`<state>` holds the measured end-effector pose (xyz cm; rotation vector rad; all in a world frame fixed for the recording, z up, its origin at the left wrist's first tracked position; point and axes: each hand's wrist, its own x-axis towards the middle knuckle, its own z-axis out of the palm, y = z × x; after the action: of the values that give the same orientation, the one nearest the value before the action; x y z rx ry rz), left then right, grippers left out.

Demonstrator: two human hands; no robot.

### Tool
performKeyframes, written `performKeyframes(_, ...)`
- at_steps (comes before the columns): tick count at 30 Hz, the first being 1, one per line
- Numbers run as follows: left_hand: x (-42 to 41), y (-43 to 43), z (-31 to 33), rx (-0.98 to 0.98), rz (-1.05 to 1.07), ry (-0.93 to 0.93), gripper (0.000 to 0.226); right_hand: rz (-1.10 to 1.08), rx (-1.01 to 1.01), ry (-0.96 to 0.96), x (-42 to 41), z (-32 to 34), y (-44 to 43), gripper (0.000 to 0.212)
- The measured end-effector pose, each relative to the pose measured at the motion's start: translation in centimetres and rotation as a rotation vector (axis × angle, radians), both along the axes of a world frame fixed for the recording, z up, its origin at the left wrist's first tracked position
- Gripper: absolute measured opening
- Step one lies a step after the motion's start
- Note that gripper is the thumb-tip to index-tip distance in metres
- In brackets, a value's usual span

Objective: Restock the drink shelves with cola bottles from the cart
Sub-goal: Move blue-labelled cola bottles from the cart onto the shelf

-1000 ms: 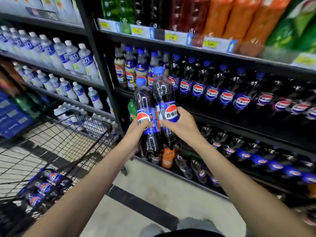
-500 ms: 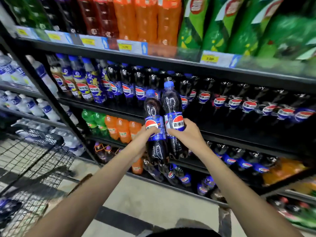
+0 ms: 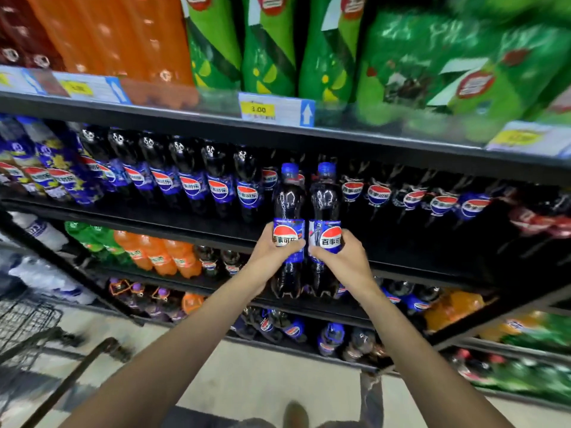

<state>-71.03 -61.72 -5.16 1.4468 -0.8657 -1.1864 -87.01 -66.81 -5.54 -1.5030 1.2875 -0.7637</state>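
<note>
2 cola bottles are held upright, side by side and about touching, in front of the cola shelf (image 3: 154, 216) and not yet set on it. L hand (image 3: 272, 257) wraps the left bottle (image 3: 288, 200) at the label band. R hand (image 3: 343, 261) does the same w/ the right bottle (image 3: 325, 199).

Both look full, so prob. hefty for their size. They should be stiff from the fizz and not fragile, but bad to drop.

The plastic is glossy and smooth, so the label band looks like the best hold. Each has a blue screw cap, sloped shoulder, pinched waist and lobed base.

The shelved row (image 3: 219, 183) sits further back behind the hands. The wire cart (image 3: 24, 319) is lower left.
</note>
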Motion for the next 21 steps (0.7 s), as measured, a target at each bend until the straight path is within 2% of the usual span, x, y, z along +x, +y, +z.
performKeyframes(10, -1.8, -6.6, -0.2, -0.076, -0.066, -0.146, 0.062, -0.086, -0.084, -0.040, -1.6, -1.0, -4.9, 0.048)
performKeyframes(21, -1.0, -8.0, -0.7, -0.118, -0.130, -0.222, 0.066, -0.144, -0.178, -0.088, -0.6, -2.9, -6.4, 0.060)
